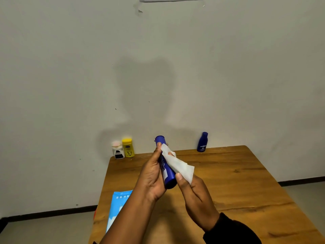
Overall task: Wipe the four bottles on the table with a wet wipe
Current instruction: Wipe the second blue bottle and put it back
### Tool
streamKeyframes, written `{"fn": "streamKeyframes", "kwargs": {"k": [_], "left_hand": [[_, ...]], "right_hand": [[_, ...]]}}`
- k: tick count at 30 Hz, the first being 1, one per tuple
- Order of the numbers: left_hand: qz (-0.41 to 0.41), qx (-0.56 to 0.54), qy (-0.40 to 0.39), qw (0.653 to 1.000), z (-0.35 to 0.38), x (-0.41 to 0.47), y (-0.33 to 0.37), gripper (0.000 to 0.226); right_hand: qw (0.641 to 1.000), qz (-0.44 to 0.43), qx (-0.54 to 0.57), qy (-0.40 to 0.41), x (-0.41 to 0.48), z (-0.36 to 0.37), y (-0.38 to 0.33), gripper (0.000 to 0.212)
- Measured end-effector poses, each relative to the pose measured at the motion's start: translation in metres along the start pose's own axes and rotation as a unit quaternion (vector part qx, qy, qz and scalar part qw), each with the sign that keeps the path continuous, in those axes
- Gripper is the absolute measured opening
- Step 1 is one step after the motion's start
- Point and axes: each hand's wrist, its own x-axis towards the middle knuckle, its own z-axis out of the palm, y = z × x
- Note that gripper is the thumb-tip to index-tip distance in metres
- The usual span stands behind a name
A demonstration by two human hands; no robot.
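Observation:
My left hand (151, 175) grips a tall dark blue bottle (168, 173), held tilted above the wooden table (228, 182) with its cap pointing up and away. My right hand (195, 194) presses a white wet wipe (177, 164) against the bottle's right side. At the table's far edge stand three more bottles: a white one with a pink cap (117, 149), a yellow one (128, 147) touching it, and a small dark blue one (202, 142) to the right.
A light blue wet wipe pack (117, 205) lies near the table's left edge, partly hidden by my left forearm. A bare wall rises right behind the table. Floor shows on both sides of the table.

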Motion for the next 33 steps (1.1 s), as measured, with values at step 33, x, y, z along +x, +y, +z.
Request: {"fn": "streamKeyframes", "kwargs": {"k": [33], "left_hand": [[-0.021, 0.001, 0.125, 0.992, 0.009, 0.01, 0.016, 0.037]], "right_hand": [[0.907, -0.211, -0.364, 0.009, -0.004, 0.003, 0.039, 0.072]]}}
